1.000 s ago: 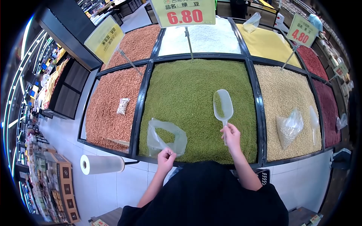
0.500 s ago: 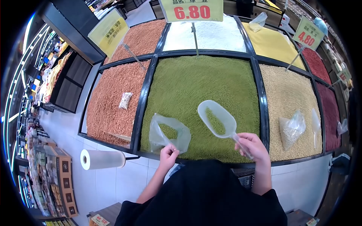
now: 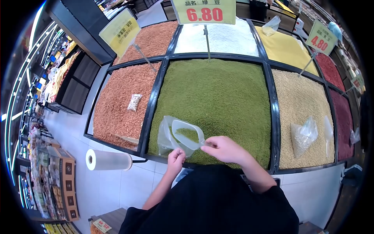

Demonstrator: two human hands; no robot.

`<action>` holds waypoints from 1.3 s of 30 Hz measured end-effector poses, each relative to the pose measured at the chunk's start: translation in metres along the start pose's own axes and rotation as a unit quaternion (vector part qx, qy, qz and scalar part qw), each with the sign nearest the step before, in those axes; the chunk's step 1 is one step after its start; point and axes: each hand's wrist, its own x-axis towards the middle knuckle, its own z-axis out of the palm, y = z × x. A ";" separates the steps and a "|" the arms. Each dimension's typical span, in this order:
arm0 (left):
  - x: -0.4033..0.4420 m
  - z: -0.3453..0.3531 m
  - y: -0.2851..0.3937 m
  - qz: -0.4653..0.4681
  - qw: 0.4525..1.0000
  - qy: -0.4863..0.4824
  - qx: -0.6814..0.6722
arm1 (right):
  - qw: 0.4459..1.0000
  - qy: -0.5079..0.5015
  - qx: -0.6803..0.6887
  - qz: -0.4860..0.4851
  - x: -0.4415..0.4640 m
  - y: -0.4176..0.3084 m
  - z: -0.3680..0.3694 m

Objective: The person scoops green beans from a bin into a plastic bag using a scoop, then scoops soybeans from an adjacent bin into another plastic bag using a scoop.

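My left hand (image 3: 177,156) pinches the rim of a clear plastic bag (image 3: 165,136), which hangs open above the near left of the mung bean bin. My right hand (image 3: 223,149) is closed on the handle of a translucent scoop (image 3: 197,130). Tilted to the left, the scoop has its mouth at the bag's opening, with some green mung beans (image 3: 187,134) inside it. How far the scoop reaches into the bag is hard to tell. Beneath both hands lies the wide bed of mung beans (image 3: 218,93). The scoop's handle is mostly hidden by my fingers.
Black dividers (image 3: 275,117) frame the bins. Reddish peanuts (image 3: 117,105) lie left, with a small packet (image 3: 134,102) on top. In the pale bean bin (image 3: 300,93) are a filled bag (image 3: 304,136) and another scoop (image 3: 328,132). A plastic bag roll (image 3: 109,160) juts out front left. Price signs (image 3: 204,13) stand among the bins.
My right hand has swung the scoop left, from over the mung beans to the bag's mouth, and turned it. My left hand still holds the bag. The view has shifted slightly.
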 end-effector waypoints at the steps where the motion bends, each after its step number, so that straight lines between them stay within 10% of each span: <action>1: -0.001 0.000 0.001 0.001 1.000 0.002 0.005 | 1.000 0.012 -0.002 -0.002 0.006 -0.002 0.003; 21: -0.001 0.001 -0.003 -0.006 1.000 0.004 -0.002 | 0.970 0.144 -0.178 -0.081 0.017 0.015 0.056; 32: 0.001 0.003 -0.001 -0.008 1.000 0.002 -0.005 | 0.973 0.219 0.030 -0.066 -0.022 0.061 0.023; 39: 0.000 0.002 0.000 -0.007 1.000 -0.001 -0.004 | 0.838 0.481 0.248 0.074 -0.025 0.155 -0.029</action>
